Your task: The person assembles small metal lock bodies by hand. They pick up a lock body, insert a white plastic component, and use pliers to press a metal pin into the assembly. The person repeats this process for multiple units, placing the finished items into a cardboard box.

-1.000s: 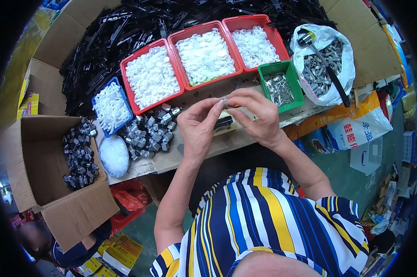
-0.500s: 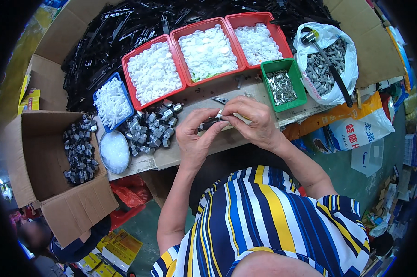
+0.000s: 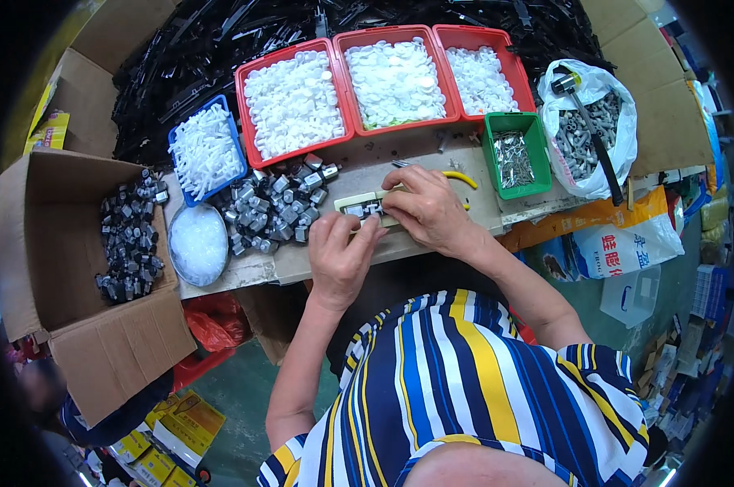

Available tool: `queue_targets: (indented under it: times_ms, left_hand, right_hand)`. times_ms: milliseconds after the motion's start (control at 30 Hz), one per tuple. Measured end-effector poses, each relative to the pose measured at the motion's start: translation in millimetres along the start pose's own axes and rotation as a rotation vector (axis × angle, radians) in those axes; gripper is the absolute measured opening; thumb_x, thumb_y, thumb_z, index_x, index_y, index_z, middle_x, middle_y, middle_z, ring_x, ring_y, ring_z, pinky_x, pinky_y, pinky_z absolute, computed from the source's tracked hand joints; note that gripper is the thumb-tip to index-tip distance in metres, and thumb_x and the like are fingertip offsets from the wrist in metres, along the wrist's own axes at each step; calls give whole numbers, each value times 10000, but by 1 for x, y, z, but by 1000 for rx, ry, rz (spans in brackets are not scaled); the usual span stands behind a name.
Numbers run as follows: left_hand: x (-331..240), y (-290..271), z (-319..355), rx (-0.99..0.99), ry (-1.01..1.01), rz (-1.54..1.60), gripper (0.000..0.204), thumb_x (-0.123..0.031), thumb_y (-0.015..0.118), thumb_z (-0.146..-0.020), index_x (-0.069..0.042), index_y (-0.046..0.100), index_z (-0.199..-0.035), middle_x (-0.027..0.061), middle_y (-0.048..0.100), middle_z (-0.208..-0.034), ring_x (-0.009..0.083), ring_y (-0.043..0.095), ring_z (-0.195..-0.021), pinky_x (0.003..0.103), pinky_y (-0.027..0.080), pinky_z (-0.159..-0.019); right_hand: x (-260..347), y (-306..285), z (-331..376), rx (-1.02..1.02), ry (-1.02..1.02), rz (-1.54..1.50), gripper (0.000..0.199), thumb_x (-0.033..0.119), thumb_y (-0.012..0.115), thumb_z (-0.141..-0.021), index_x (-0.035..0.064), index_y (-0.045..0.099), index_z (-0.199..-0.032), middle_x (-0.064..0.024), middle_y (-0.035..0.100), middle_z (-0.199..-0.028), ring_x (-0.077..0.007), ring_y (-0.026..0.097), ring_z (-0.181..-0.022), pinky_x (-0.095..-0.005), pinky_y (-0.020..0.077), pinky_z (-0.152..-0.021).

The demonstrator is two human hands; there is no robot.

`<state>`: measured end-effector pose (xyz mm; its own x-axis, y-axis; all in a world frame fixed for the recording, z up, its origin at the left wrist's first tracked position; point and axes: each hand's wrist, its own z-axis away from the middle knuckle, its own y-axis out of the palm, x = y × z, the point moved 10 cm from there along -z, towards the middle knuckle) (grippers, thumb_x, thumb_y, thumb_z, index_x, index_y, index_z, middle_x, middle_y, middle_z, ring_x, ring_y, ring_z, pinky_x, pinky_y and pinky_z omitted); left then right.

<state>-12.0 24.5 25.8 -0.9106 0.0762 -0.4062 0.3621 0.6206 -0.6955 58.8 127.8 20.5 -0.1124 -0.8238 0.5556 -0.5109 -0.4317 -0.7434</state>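
Small grey metal part (image 3: 370,209) seated on pale flat jig block (image 3: 359,203), lying lengthwise on workbench edge.

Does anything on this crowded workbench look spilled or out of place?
Mostly tidy. One oddity: a black-handled hammer lies inside the white bag of grey metal parts, handle poking out over its rim. Loose grey metal pieces sit heaped unbinned on the bench.

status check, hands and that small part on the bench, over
Both hands down on pale fixture block, pinching small dark part. Metal parts pile just left. Nothing blocking.

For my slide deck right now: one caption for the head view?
Both hands, left hand and right hand, press a small metal part onto a pale jig before red trays.
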Motion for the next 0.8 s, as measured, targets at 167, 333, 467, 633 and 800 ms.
queue_targets:
  times_ms: [167,333,467,633,800]
  left_hand:
    - [-8,14,7,67,109,-124,264,-167,802,-767,-104,722,-1012,34,555,-841,234,545,-828,388,418,-741]
    - [-10,17,9,113,160,-175,266,-156,785,-786,-103,717,-1037,41,564,-865,234,565,-869,388,421,-768]
    - [-14,20,6,161,195,-246,279,-143,760,-790,-99,720,-1063,50,570,-881,240,573,-907,389,422,-778]
    - [-13,22,8,177,221,-306,304,-152,672,-807,-100,715,-1104,59,584,-928,247,582,-976,400,425,-800]
    - [-16,22,7,179,247,-316,299,-151,728,-789,-100,722,-1083,56,586,-903,257,580,-950,405,419,-800]
  right_hand:
    - [2,4,1,24,-26,50,106,83,719,-807,55,662,-892,-56,617,-1014,-246,603,-1008,-392,430,-841]
    - [4,6,1,37,-60,86,106,89,714,-802,61,660,-888,-54,612,-1001,-239,602,-1016,-395,426,-857]
    - [10,9,2,48,-86,139,116,74,694,-785,49,646,-888,-67,606,-995,-243,595,-1032,-408,428,-879]
    - [14,10,6,13,-103,150,122,66,664,-779,36,643,-895,-82,607,-1007,-249,585,-1047,-419,434,-891]
    - [5,11,7,8,-35,80,167,69,661,-794,39,651,-957,-86,601,-1028,-257,582,-1049,-425,433,-882]
